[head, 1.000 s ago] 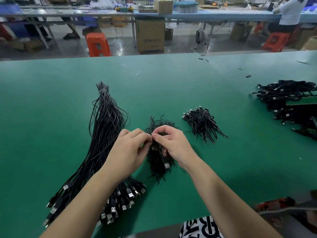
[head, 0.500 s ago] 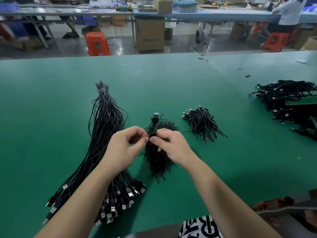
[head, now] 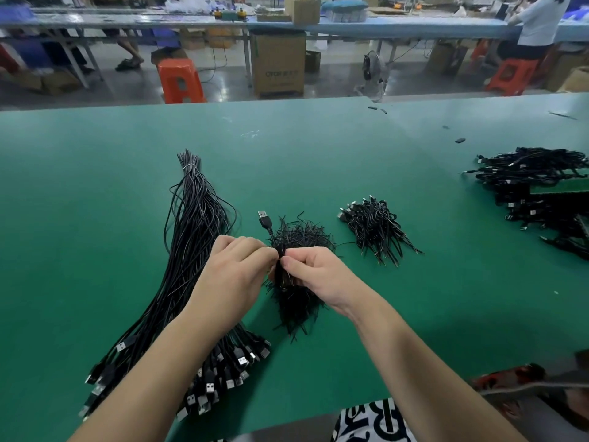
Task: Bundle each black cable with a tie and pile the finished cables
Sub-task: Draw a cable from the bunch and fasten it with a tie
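Pinching now, both of us at it: our left hand (head: 237, 269) and our right hand (head: 314, 275) meet fingertip to fingertip over the green table (head: 318, 148), fingers curled tight on a folded black USB cable (head: 279, 260) held just above the heap of black twist ties (head: 299, 301). We can see the cable's USB plug (head: 264, 218) poking up and away to the left of the far side of that heap, silver tip clear of everything. Whether a tie is already round the cable, we cannot tell; the fingers cover that spot. Left of our hands lies the long sheaf of loose USB cables (head: 191, 244), plugs fanned out near the table's near edge. Right of the ties sits the small pile of bundled cables (head: 373, 228), and well apart at the far right, a bigger black cable heap (head: 535, 183)
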The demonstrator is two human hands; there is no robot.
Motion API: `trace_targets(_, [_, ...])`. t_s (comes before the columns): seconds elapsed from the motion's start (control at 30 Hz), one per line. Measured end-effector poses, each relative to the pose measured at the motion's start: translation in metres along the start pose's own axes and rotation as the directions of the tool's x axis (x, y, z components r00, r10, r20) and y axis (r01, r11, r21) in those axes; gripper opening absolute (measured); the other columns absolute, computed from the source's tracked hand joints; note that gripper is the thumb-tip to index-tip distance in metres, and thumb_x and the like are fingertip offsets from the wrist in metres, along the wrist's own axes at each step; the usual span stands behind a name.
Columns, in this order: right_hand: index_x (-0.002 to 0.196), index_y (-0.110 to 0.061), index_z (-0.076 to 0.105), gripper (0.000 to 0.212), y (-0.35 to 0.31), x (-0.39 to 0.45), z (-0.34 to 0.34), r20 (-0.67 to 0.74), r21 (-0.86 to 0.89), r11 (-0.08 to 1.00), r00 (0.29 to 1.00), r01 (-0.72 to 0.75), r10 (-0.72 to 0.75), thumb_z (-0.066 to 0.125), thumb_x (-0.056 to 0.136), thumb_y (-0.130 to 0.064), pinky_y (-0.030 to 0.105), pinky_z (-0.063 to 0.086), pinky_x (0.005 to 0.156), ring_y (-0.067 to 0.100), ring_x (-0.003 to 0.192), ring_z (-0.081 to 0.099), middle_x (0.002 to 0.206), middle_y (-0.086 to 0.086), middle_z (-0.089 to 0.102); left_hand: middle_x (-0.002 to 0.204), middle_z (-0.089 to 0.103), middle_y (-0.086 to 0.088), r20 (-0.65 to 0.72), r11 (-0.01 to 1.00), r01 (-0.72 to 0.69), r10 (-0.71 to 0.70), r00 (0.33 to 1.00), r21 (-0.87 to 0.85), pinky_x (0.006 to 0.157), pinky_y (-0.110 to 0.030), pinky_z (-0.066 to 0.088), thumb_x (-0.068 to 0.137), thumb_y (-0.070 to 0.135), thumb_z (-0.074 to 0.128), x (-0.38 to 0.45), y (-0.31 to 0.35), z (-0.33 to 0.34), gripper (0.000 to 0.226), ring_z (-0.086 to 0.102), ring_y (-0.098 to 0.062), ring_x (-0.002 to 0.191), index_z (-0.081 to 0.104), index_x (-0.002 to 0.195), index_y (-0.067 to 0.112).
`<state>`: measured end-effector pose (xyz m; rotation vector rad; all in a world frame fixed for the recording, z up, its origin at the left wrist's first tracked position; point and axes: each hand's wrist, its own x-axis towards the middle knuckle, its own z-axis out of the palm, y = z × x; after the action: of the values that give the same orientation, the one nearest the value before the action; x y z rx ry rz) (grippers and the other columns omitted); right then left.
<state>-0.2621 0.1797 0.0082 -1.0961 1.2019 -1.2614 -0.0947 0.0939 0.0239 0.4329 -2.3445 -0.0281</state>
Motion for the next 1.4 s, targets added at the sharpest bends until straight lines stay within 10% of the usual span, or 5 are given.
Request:
trace_targets(0.33, [0.107,-0.019,0.08,0.02,-0.004,0.001,-0.013,0.039,0.072,0.997,0.999,-0.02,0.018,0.072,0.089,-0.019,0.033,0.054,0.097,0.022,0.1,0.066,0.106,0.012,0.076,0.096,0.055,0.004,0.318,0.651,0.648,-0.565,0.761,-0.395,0.065,-0.011,0.037,0.071,0.028,0.089,0.007,-0.002,-0.012,0.036,0.053,0.003,0.073,0.059,0.092,0.028])
trace_targets(0.7, [0.097,-0.006,0.075,0.01,-0.007,0.001,-0.023,0.076,-0.001,0.987,0.984,-0.161,0.16,0.073,0.088,-0.002,0.024,0.058,0.073,0.015,0.075,0.07,0.089,0.009,0.075,0.101,0.052,0.011,0.421,0.682,0.609,-0.452,0.786,-0.405,0.068,-0.008,0.038,0.059,0.053,0.081,0.005,-0.017,0.0,0.045,0.057,0.0,0.08,0.058,0.092,0.034])
trace_targets(0.9, [0.086,-0.013,0.074,0.007,-0.015,0.008,-0.037,-0.192,-0.146,0.949,0.949,-0.279,0.249,0.079,0.086,-0.017,0.023,0.059,0.066,0.009,0.066,0.066,0.073,-0.002,0.072,0.108,0.05,0.009,0.289,0.789,0.61,-0.568,0.77,-0.073,0.088,-0.032,0.044,0.089,0.042,0.07,-0.011,-0.051,0.04,0.021,0.057,-0.009,0.09,0.06,0.102,0.031])
trace_targets(1.1, [0.087,-0.022,0.073,0.028,-0.04,0.028,-0.091,-0.535,-0.725,0.447,0.837,-0.524,0.114,0.071,0.088,-0.05,0.029,0.057,0.07,0.013,0.058,0.063,0.069,-0.001,0.071,0.136,0.047,-0.011,0.289,0.738,0.541,-0.663,0.69,0.403,0.105,-0.051,0.03,0.095,0.038,0.058,-0.049,-0.09,0.075,0.044,0.041,-0.031,0.129,0.055,0.133,0.017])
trace_targets(1.4, [0.07,-0.01,0.058,0.043,-0.054,0.09,-0.165,-0.694,-0.679,0.196,0.706,-0.707,0.143,0.076,0.085,-0.047,0.03,0.057,0.077,0.026,0.078,0.074,0.073,0.005,0.068,0.131,0.058,-0.019,0.269,0.732,0.478,-0.645,0.715,0.485,0.1,-0.056,0.037,0.082,0.026,0.072,-0.072,-0.095,0.088,0.037,0.049,-0.035,0.128,0.068,0.115,0.009])
